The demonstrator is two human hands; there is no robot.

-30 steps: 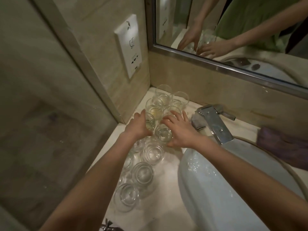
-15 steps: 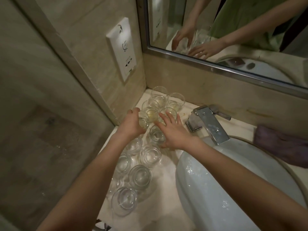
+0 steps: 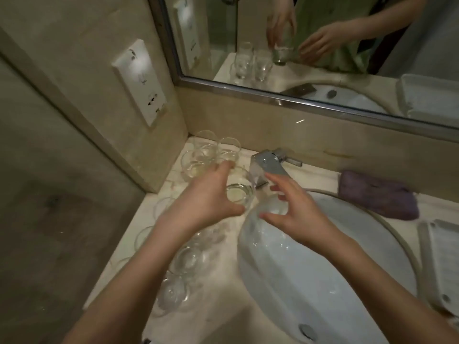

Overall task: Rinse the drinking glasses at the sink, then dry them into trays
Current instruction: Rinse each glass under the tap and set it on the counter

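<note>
Several clear drinking glasses stand on the pale counter left of the sink, some upright in the back corner (image 3: 206,151) and more in a row toward the front (image 3: 185,259). My left hand (image 3: 206,197) grips one glass (image 3: 239,194) by its side, just left of the faucet (image 3: 265,166) and at the rim of the white basin (image 3: 323,274). The mirror also shows this glass held off the counter. My right hand (image 3: 298,214) hovers over the basin's back edge with fingers and thumb spread, close to the glass and holding nothing.
A purple cloth (image 3: 377,194) lies on the counter behind the basin at the right. A white tray (image 3: 439,264) sits at the right edge. The side wall with a socket plate (image 3: 139,83) closes the left, and the mirror (image 3: 323,45) hangs above the backsplash.
Both hands have left the cluster of glasses and moved right toward the basin. My left hand has taken one glass along, and my right hand has let go and spread open.
</note>
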